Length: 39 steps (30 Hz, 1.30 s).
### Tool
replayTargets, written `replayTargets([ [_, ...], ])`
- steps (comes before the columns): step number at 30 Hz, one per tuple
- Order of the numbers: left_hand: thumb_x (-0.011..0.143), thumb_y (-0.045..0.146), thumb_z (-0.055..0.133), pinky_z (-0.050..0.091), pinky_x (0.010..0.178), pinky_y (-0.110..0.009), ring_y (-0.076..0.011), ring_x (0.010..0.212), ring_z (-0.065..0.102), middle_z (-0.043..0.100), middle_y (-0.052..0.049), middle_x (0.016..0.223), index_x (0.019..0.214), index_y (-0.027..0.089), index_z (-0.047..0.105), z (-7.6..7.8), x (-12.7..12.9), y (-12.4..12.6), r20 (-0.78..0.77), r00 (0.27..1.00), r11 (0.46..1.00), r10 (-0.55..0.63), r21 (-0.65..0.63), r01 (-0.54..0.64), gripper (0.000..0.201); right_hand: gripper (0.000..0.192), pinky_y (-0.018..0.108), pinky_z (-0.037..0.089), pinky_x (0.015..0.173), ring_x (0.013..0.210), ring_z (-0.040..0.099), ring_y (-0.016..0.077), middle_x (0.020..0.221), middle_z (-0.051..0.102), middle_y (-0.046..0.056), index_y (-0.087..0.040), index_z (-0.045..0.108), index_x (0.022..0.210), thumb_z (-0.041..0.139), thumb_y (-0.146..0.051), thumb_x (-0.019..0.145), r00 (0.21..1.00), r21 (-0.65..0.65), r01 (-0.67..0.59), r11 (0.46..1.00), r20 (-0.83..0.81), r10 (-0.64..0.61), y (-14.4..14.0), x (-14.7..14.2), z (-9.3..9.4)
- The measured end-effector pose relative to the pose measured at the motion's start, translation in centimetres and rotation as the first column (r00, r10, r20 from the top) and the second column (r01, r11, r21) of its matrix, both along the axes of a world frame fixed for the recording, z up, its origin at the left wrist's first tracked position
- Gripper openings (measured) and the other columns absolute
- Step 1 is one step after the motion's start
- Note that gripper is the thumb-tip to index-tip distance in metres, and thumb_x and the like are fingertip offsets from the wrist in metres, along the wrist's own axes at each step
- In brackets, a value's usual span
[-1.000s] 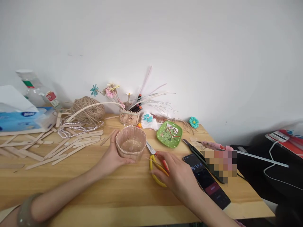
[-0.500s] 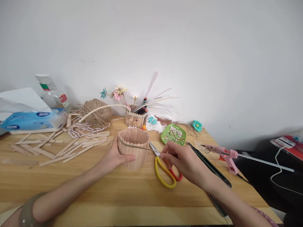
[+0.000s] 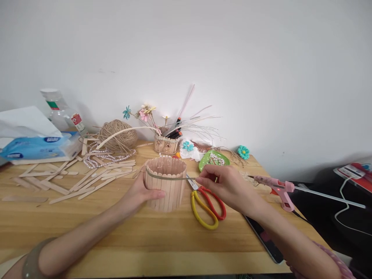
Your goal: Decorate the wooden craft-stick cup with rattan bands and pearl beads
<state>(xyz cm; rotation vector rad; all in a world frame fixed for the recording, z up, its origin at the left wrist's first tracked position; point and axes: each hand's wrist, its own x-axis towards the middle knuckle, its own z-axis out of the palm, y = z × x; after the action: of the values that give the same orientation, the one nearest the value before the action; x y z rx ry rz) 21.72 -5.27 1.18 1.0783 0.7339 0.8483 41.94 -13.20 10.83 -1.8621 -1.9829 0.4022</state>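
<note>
A round cup built of upright popsicle sticks (image 3: pixel 166 183) stands on the wooden table (image 3: pixel 122 228) near the middle, a little toward the near edge. The left hand (image 3: pixel 139 193) wraps its left side, fingers curled around the back wall and the thumb pressed on the front low down, so it grips the cup firmly. The right hand (image 3: pixel 225 185) sits just right of the cup, thumb and forefinger pinched shut on the end of a strand of twine (image 3: pixel 168 177) that runs taut across the cup's front, just under the rim. The cup looks light and fairly stiff, yet its glued sticks could likely split apart under a hard squeeze, so a broad hold around the wall seems safer than pinching the rim. The twine is thin and limp, and needs tension to stay put. Yellow-and-red scissors (image 3: pixel 207 203) lie just right of the cup, beneath the right hand. A pink glue gun (image 3: pixel 274 186) rests farther right, loose popsicle sticks (image 3: pixel 87 180) scatter to the left, and a twine ball (image 3: pixel 117 135) sits at the far side.
</note>
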Motion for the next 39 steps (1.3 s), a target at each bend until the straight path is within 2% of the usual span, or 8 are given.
replayTargets([
  [5,0.046,0.023,0.081,0.041,0.100,-0.044,-0.0335,0.122,0.046,0.054,-0.013,0.128,0.128,0.017,0.038,0.2,0.0,0.0,0.040,0.999,1.000,-0.011,-0.019,0.012,0.093,0.024,0.021,0.027,0.048,0.050,0.042,0.0086,0.053,0.051,-0.003,-0.016,0.056,0.063,0.052,-0.027,0.084,1.000,-0.041,-0.006,0.999,0.023,0.007,0.5,0.0,0.5],
  [12,0.048,0.021,0.080,0.041,0.100,-0.043,-0.0314,0.120,0.049,0.057,-0.011,0.125,0.122,0.020,0.043,0.4,-0.2,-0.1,0.049,0.998,0.996,-0.033,-0.075,0.037,0.082,0.025,0.021,0.027,0.050,0.050,0.042,0.0087,0.053,0.051,-0.003,-0.016,0.055,0.062,0.054,-0.029,0.084,0.999,-0.005,-0.001,1.000,0.047,0.001,0.6,-0.1,0.7],
  [16,0.053,0.025,0.078,0.045,0.096,-0.042,-0.0317,0.117,0.052,0.060,-0.011,0.121,0.117,0.019,0.046,0.1,-0.1,0.0,0.066,0.993,0.987,-0.100,-0.116,0.107,0.073,0.025,0.021,0.027,0.049,0.050,0.041,0.0085,0.053,0.050,-0.004,-0.017,0.054,0.064,0.053,-0.030,0.084,1.000,0.011,-0.014,1.000,0.018,0.014,0.7,0.1,0.8],
  [21,0.054,0.026,0.076,0.045,0.095,-0.042,-0.0314,0.115,0.054,0.062,-0.010,0.118,0.112,0.021,0.050,0.0,-0.4,-0.1,0.071,0.988,0.979,-0.137,-0.144,0.146,0.064,0.021,0.020,0.028,0.049,0.050,0.040,0.0072,0.055,0.049,-0.004,-0.015,0.056,0.066,0.054,-0.027,0.084,0.990,-0.021,-0.109,0.994,-0.093,0.107,1.0,0.4,1.3],
  [25,0.051,0.025,0.076,0.043,0.097,-0.045,-0.0337,0.116,0.052,0.063,-0.011,0.118,0.113,0.020,0.052,0.2,-0.8,0.2,0.085,0.979,0.973,-0.188,-0.117,0.197,0.066,0.014,0.019,0.029,0.048,0.048,0.037,0.0063,0.054,0.046,-0.006,-0.015,0.063,0.081,0.055,-0.026,0.084,0.956,-0.076,-0.202,0.977,-0.234,0.179,1.1,0.5,1.6],
  [30,0.048,0.026,0.078,0.042,0.097,-0.047,-0.0351,0.116,0.052,0.064,-0.010,0.116,0.114,0.022,0.056,0.5,-1.2,0.2,0.097,0.964,0.961,-0.248,-0.104,0.257,0.070,0.019,0.018,0.032,0.047,0.049,0.040,0.0059,0.056,0.045,-0.005,-0.015,0.060,0.070,0.053,-0.025,0.084,0.916,-0.167,-0.287,0.943,-0.335,0.220,0.7,0.5,2.1],
  [33,0.047,0.026,0.078,0.042,0.096,-0.048,-0.0351,0.115,0.053,0.065,-0.009,0.114,0.111,0.023,0.059,0.9,-1.1,-0.2,0.110,0.963,0.957,-0.246,-0.132,0.259,0.066,0.020,0.018,0.033,0.047,0.051,0.044,0.0065,0.057,0.049,-0.004,-0.015,0.058,0.069,0.051,-0.025,0.085,0.924,-0.201,-0.304,0.931,-0.299,0.237,0.5,0.5,2.6],
  [39,0.047,0.029,0.079,0.042,0.097,-0.046,-0.0347,0.114,0.053,0.066,-0.008,0.113,0.111,0.024,0.060,0.9,-1.3,-0.3,0.133,0.957,0.956,-0.258,-0.110,0.273,0.067,0.022,0.018,0.030,0.048,0.051,0.039,0.0063,0.055,0.048,-0.005,-0.015,0.056,0.065,0.051,-0.022,0.085,0.948,-0.151,-0.302,0.941,-0.150,0.281,0.3,0.4,3.0],
])
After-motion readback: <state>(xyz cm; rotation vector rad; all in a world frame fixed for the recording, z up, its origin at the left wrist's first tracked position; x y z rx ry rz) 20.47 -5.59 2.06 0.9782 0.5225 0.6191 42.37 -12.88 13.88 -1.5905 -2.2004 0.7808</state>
